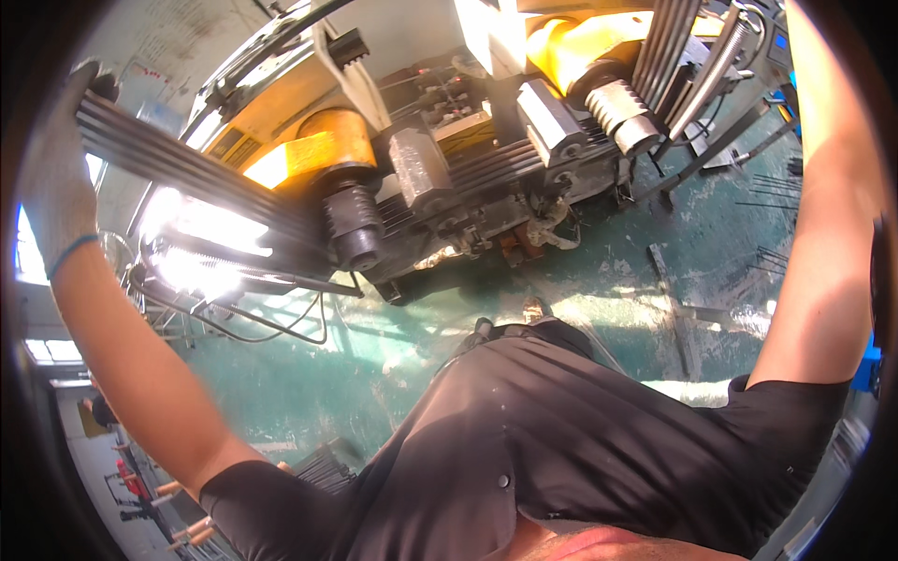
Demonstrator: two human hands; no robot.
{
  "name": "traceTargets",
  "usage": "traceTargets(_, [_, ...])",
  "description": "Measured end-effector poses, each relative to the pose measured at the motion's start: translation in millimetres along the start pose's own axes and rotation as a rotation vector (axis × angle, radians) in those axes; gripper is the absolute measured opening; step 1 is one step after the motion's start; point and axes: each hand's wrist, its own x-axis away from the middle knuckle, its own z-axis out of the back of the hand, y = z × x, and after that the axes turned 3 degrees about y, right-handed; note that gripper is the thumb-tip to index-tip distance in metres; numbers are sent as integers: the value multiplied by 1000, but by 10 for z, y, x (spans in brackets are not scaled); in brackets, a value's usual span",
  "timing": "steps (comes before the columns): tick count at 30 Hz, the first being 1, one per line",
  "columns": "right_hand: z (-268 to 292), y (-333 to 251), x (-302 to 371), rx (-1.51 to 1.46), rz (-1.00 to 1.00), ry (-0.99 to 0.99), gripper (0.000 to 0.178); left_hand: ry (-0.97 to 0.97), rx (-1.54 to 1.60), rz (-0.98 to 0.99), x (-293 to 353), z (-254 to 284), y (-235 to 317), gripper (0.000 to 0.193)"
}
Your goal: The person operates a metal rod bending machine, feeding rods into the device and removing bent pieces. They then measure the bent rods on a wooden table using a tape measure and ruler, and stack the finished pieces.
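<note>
My left hand (64, 154), in a pale glove with a blue cuff, is raised at the far left. Its fingers are closed round the outer ends of several dark metal rods (201, 173). From there the rods slope down to the left ribbed roller (354, 222) of a yellow machine (323, 150). More lengths of rod run across the machine's front and behind its two grey blocks (419, 166). At the right, bent-up rods (667, 42) rise beside another ribbed roller (622, 114). My right arm (828, 206) reaches up past the top edge, so its hand is hidden.
Hoses and a cable (281, 329) hang low at the machine's left. A metal bar (669, 309) lies on the worn green floor (271, 383) at the right, with thin rods (774, 192) beyond it. A bundle of dark rods (323, 467) is behind my left elbow.
</note>
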Motion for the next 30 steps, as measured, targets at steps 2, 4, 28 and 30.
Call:
traceTargets(2, [103,20,38,22,-9,9,44,-41,136,190,157,-136,-1,32])
traceTargets(4, [105,23,50,19,-7,18,42,-72,120,226,288,-77,52,36])
traceTargets(28, [-82,-640,462,-396,235,607,22,-140,94,261,637,-89,244,35])
traceTargets(30, [-374,-945,1085,-759,306,788,20,-206,61,285,696,-45,242,35])
